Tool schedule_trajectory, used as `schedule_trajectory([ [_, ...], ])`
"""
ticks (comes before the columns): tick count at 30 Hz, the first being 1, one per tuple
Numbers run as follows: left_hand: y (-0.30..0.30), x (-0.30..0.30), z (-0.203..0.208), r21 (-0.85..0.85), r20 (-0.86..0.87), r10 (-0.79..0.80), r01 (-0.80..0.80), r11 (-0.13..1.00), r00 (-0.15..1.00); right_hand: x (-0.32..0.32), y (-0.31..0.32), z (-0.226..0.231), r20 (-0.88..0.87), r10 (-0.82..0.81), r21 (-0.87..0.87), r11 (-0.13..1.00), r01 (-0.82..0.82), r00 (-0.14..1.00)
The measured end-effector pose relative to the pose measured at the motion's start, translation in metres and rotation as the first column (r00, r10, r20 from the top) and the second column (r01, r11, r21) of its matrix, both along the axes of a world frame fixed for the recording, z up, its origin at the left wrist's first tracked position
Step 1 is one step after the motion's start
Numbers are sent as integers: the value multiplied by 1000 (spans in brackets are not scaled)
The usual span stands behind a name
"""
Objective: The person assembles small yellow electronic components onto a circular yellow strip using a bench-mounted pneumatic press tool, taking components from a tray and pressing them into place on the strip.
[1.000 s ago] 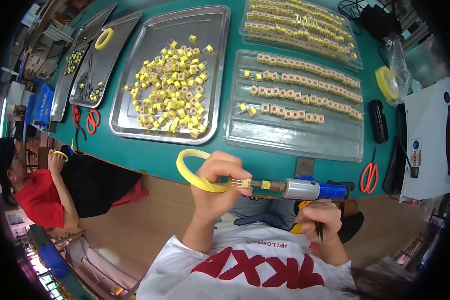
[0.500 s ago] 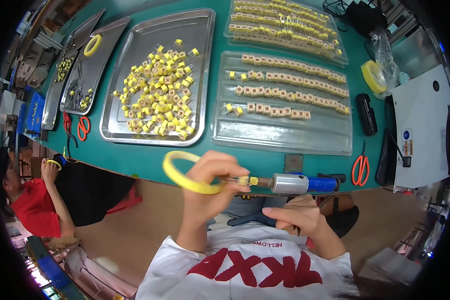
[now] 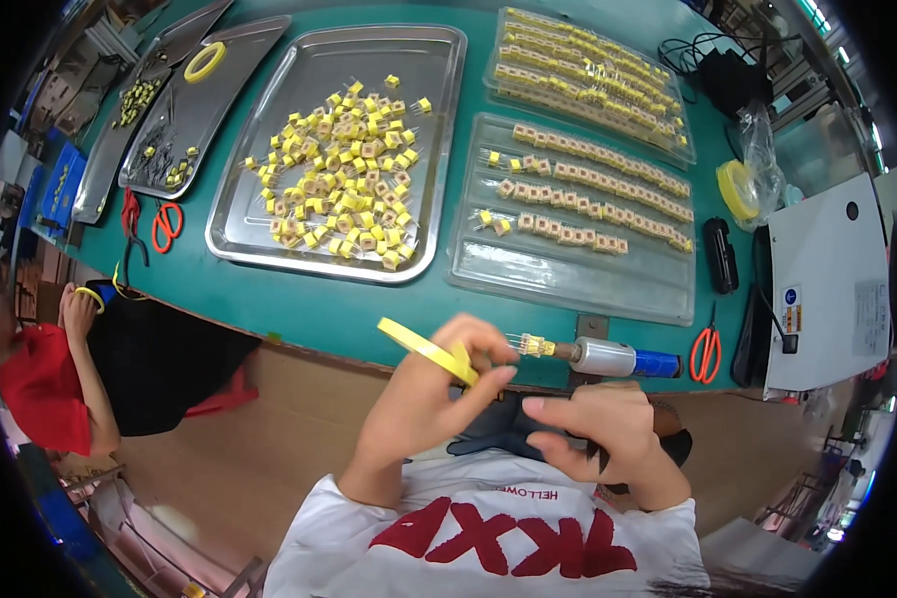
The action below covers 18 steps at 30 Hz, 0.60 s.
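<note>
My left hand [image 3: 434, 394] has its fingers curled, with a narrow roll of yellow tape [image 3: 419, 346] held at them, seen nearly edge-on. Just right of its fingertips, a small yellow-wrapped component with thin metal pins [image 3: 534, 345] sits on the tip of a silver and blue cylindrical winding tool [image 3: 606, 357] at the table's front edge. Between fingertips and component there is a small gap. Below the tool, my right hand [image 3: 608, 427] has its thumb and forefinger apart and its other fingers bent. A dark pointed thing shows under that palm; its kind is hidden.
A metal tray [image 3: 431, 239] carries a heap of yellow components. Right of it, a clear plastic tray [image 3: 568, 289] holds rows of them, with stacked trays [image 3: 593, 75] behind. Orange-handled scissors [image 3: 706, 356] lie near a white box [image 3: 829, 289]. Another person [image 3: 45, 369] works at the left.
My left hand has come away from the component's pins, and the tape roll has turned from face-on to edge-on. The right thumb and forefinger have spread. The whole view has shifted slightly.
</note>
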<state>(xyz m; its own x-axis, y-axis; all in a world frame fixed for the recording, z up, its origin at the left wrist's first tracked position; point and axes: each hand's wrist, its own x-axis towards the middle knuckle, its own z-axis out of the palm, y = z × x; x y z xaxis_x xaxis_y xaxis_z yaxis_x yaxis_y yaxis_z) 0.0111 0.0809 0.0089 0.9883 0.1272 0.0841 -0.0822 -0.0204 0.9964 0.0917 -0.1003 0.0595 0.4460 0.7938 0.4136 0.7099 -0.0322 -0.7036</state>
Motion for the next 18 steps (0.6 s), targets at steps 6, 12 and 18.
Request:
schedule_trajectory([
  [6,-14,-26,14,217,-50,-261,266,939,964,3,9,27,-285,23,-313,943,-115,958],
  [12,-17,-27,25,230,-76,-350,358,905,934,13,6,27,-373,164,-361,881,-306,913],
  [18,-12,-26,35,261,-252,-312,375,889,916,24,10,51,-60,233,-263,934,-241,971],
])
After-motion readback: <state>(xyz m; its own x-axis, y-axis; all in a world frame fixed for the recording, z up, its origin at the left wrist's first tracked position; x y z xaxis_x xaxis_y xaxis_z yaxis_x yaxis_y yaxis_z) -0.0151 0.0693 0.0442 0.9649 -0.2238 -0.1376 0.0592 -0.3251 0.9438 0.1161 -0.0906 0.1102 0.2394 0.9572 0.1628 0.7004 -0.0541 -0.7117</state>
